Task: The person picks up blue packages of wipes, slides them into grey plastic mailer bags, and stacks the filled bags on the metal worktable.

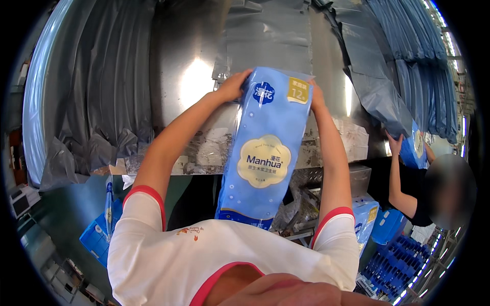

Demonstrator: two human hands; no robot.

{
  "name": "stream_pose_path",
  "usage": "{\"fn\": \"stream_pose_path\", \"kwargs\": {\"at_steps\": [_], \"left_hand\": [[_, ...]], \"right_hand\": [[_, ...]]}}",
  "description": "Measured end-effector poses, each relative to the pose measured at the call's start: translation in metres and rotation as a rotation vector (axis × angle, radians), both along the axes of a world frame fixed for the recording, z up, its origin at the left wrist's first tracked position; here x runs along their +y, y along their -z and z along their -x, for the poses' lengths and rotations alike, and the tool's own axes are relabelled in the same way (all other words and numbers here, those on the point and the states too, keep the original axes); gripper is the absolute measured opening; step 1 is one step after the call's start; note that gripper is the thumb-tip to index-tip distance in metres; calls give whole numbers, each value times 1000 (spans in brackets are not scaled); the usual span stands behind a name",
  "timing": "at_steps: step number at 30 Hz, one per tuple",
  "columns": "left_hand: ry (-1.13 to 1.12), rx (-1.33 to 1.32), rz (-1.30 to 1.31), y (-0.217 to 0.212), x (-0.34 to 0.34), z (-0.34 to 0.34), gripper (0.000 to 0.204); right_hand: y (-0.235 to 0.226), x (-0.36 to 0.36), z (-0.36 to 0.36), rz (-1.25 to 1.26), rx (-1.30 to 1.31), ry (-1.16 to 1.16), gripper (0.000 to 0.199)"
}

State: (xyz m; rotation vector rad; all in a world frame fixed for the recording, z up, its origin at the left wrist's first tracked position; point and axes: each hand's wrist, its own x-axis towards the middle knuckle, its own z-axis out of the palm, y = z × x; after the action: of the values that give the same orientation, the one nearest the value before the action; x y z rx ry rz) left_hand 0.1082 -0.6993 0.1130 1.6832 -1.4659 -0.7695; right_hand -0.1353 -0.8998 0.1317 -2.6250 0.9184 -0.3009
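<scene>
A long blue plastic-wrapped pack of toilet paper (255, 137) stretches from my chest out over the edge of the metal table (178, 66). My left hand (235, 86) grips its far left corner. On the far right side, my right hand (317, 97) is closed round the pack, its fingers partly hidden behind it. Just beyond the pack's far end, a grey plastic mailing bag (268, 33) lies flat on the table.
Grey bags hang in a thick stack (102, 76) at left, with more grey bags (418, 56) at right. A co-worker (408, 199) at right holds another blue pack (413, 148) by a grey bag. Blue crates (95, 237) stand on the floor.
</scene>
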Motion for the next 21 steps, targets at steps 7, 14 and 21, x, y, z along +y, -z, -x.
{"fn": "stream_pose_path", "kwargs": {"at_steps": [7,14,21], "left_hand": [[-191,-361,119,26,-9,-7,40],[-568,-234,156,-12,-34,-11,10],[-363,-196,370,-17,18,19,11]], "right_hand": [[4,-34,-25,-77,-154,-146,25],[24,-47,4,-386,-421,242,17],[46,46,72,-73,-482,105,27]]}}
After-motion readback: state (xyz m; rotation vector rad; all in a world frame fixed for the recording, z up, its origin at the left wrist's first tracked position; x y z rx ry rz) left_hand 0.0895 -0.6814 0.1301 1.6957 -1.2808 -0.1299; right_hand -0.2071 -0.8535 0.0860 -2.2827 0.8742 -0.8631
